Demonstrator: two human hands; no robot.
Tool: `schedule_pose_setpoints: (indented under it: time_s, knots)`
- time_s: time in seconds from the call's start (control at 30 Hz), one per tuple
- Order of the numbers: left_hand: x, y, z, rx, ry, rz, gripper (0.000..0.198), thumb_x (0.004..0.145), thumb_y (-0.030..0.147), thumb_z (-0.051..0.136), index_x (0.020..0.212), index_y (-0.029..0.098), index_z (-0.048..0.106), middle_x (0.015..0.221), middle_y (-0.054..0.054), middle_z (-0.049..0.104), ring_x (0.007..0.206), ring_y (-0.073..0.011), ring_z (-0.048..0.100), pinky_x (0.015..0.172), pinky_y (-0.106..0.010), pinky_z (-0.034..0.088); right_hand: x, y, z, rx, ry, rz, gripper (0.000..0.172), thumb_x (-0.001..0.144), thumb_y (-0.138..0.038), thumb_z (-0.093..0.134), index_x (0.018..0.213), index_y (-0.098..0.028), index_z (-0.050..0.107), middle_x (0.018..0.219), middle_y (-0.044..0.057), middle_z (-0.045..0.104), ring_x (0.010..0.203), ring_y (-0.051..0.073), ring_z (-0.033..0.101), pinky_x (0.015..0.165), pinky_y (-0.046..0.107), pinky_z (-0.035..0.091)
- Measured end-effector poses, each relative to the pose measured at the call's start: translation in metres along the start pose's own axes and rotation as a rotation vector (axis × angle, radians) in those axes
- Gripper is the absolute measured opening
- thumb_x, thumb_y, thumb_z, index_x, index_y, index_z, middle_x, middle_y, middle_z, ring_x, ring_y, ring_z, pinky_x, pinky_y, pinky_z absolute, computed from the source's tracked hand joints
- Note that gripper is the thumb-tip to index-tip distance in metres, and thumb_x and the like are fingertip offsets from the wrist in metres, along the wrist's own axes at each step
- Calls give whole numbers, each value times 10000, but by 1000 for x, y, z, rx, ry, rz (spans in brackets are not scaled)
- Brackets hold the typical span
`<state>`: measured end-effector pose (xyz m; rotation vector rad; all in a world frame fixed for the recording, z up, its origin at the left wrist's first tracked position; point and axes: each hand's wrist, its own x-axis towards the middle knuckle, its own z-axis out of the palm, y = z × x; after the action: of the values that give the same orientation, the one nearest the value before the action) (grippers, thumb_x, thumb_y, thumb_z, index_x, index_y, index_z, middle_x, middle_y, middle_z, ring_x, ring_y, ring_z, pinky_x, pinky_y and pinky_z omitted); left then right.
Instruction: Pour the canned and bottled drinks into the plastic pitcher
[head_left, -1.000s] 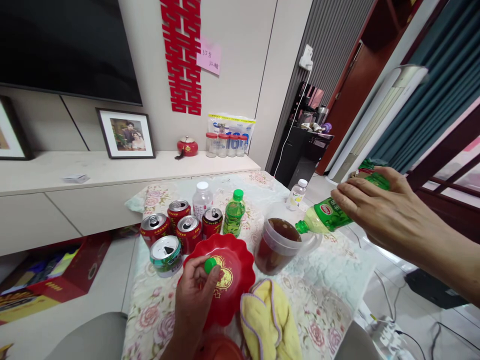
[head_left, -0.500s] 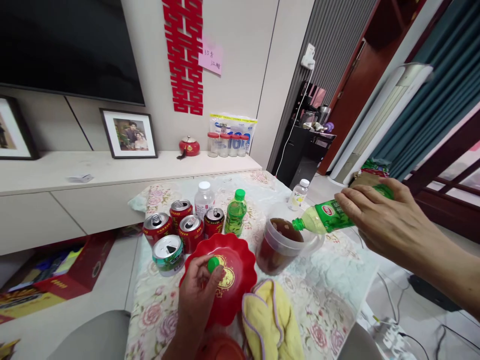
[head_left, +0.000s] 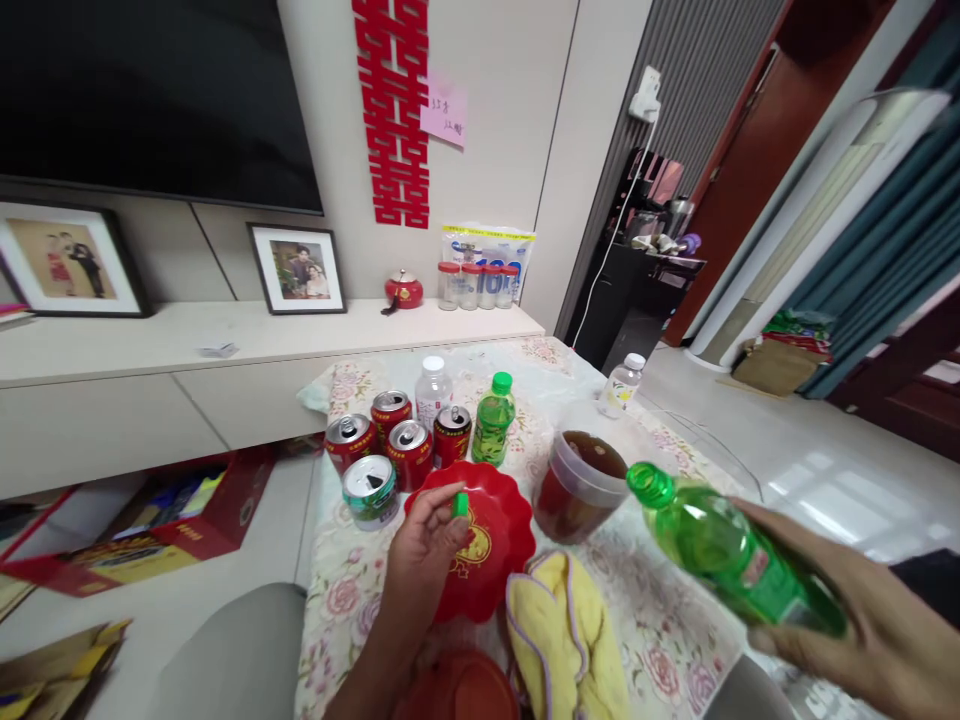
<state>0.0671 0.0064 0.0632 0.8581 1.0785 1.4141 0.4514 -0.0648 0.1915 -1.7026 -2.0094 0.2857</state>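
Between the thumb and fingers of my left hand (head_left: 426, 540) is a small green bottle cap (head_left: 460, 505), held over a red scalloped plate (head_left: 506, 530) with gold print. My right hand (head_left: 862, 610) grips a green plastic bottle (head_left: 739, 550) around its lower part. The bottle is uncapped and tilted, its mouth pointing left and up beside a clear plastic pitcher (head_left: 551, 490). Dark brown liquid (head_left: 592, 455) stands in the pitcher. A second green bottle (head_left: 494, 420), capped, is upright behind the plate.
Several red cans (head_left: 411, 455) and a green-white can (head_left: 370, 492) stand left of the plate. Behind are a white-capped bottle (head_left: 433, 390) and another clear bottle (head_left: 622, 386). A yellow cloth (head_left: 562, 630) and a red-brown round object (head_left: 461, 690) lie near the front edge.
My right hand has lowered and drawn the bottle away from the pitcher, and its mouth now tips upward. My left hand still holds the cap. The view has swung slightly left.
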Motion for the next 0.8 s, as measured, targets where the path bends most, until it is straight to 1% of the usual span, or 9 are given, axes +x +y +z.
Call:
schedule_pose_setpoints:
  time_s: [0.07,0.13,0.2,0.27,0.37,0.5,0.63,0.73,0.8]
  knots:
    - [-10,13,6,-21,-46,-49,535,735,492,868,1166,210,721,951,-53,781,799,-178,717,700,-270,592,-26,2,31,38,-97,7,803,753,-581,806,1485,-319,608,1400,94,704,1174,416,715,931,456,647]
    - [-20,26,12,-43,-98,-50,496,728,486,880,1118,205,760,961,-62,795,782,-165,708,705,-260,580,-42,-5,61,87,-149,47,807,768,-613,781,1493,-306,607,1434,106,680,1213,415,698,945,448,640]
    - [-29,36,16,-67,-169,-47,444,732,458,890,1085,210,787,997,-74,809,823,-170,720,748,-264,580,-48,-17,84,165,-197,62,820,770,-621,778,1503,-300,598,1479,109,644,1275,419,659,1027,489,588]
    - [-36,44,18,-105,-232,-54,391,735,412,903,1061,219,803,1024,-79,817,892,-193,741,805,-283,588,-44,-32,98,264,-220,54,805,779,-614,773,1497,-292,604,1495,112,631,1320,414,626,1080,517,542]
    - [-43,51,20,-151,-282,-73,359,708,356,932,1018,218,816,962,-72,820,898,-220,761,823,-315,602,-33,-50,103,382,-295,33,783,763,-569,800,1473,-289,628,1472,117,649,1312,408,628,1070,516,546]
    - [-45,55,20,-152,-294,-43,361,679,343,950,996,224,825,911,-54,803,827,-196,748,762,-281,595,-28,-57,103,437,-326,33,790,737,-523,827,1464,-279,639,1439,121,674,1298,417,634,1063,519,546]
    - [-45,62,19,39,-308,66,294,726,333,909,995,234,843,996,-72,791,906,-222,732,815,-309,593,-36,-53,107,480,-307,67,768,744,-516,819,1454,-279,650,1442,118,672,1315,419,621,1084,519,530]
    - [-46,69,19,152,-359,175,230,760,281,866,989,272,851,1040,-69,802,997,-249,732,890,-337,590,-40,-48,111,529,-300,112,761,734,-545,815,1434,-284,669,1422,117,687,1292,419,639,1068,514,543]
    - [-47,73,19,194,-406,200,205,814,263,811,1014,288,845,1072,-68,806,1059,-261,731,956,-370,582,-39,-45,112,560,-320,111,782,697,-581,829,1409,-286,691,1403,115,699,1272,428,651,1055,518,553]
